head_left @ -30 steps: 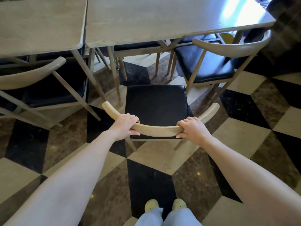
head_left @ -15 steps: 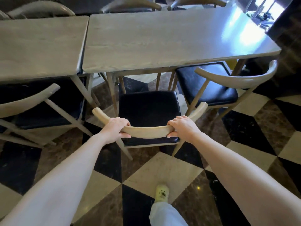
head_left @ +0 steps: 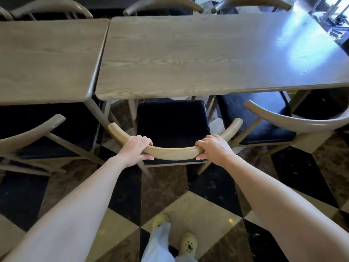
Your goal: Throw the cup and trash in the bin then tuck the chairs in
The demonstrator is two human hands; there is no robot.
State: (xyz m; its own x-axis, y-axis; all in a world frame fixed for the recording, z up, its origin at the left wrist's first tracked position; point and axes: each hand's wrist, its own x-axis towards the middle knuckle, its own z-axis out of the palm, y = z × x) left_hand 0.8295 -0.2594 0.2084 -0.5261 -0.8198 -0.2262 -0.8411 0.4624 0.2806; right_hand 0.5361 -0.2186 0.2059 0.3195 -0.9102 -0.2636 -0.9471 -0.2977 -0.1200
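Obs.: both hands on the back rail of the middle chair (head_left: 172, 125), centre of frame. Left hand (head_left: 135, 150) and right hand (head_left: 213, 149) each have fingers (head_left: 145, 139) wrapped over the top of the rail with the thumb below, so both are clenched on it, one either side of its middle. Change over the last second: the chair was standing clear on the checkered floor (head_left: 198, 210); now its seat front meets the near edge of the counter (head_left: 188, 59) and has started to go under. Most of the black cushion is still exposed, so I judge this tuck partly done. No cup or trash is visible on the counter, and no bin is in view. Orientation: the chair faces away from me, toward the top of the frame. The rail's long axis runs left to right, with both tips curling toward the counter. It sits between the counter leg at its left and the right-hand chair (head_left: 302, 120), near both.
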